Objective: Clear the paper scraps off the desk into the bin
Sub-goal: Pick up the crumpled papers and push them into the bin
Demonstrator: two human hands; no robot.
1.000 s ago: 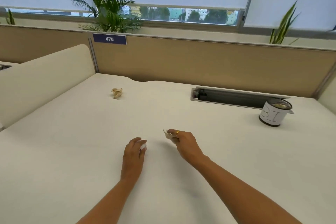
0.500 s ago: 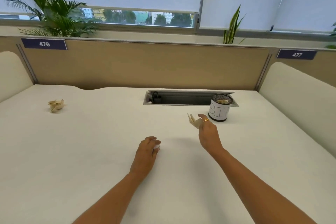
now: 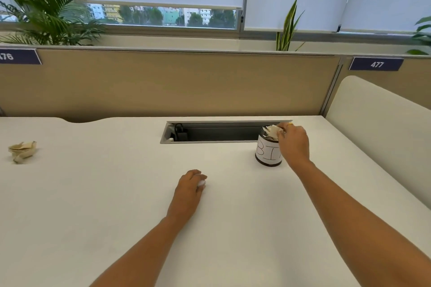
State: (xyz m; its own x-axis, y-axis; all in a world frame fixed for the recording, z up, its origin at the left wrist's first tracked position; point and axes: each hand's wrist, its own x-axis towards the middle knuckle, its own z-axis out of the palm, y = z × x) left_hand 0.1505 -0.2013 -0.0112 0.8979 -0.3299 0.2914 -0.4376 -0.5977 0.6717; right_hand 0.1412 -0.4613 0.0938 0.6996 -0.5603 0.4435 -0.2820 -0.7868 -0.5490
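The bin (image 3: 265, 155) is a small dark mesh cup with a white label, standing on the white desk (image 3: 116, 193) at the back right. My right hand (image 3: 292, 143) is over its rim, pinching a pale paper scrap (image 3: 271, 132) at the bin's mouth. My left hand (image 3: 190, 190) rests on the desk in the middle, fingers curled around a small white scrap (image 3: 201, 183) that mostly hides under them. A crumpled tan paper scrap (image 3: 22, 151) lies alone at the far left of the desk.
An open cable trough (image 3: 210, 134) is sunk into the desk behind the bin. A tan partition (image 3: 163, 84) runs along the back and a cream side panel (image 3: 377, 133) rises on the right. Plants stand on the sill beyond.
My right hand has carried the pale scrap from the desk's middle up and right to the bin's mouth. My left hand stayed in place. My view swung to the right.
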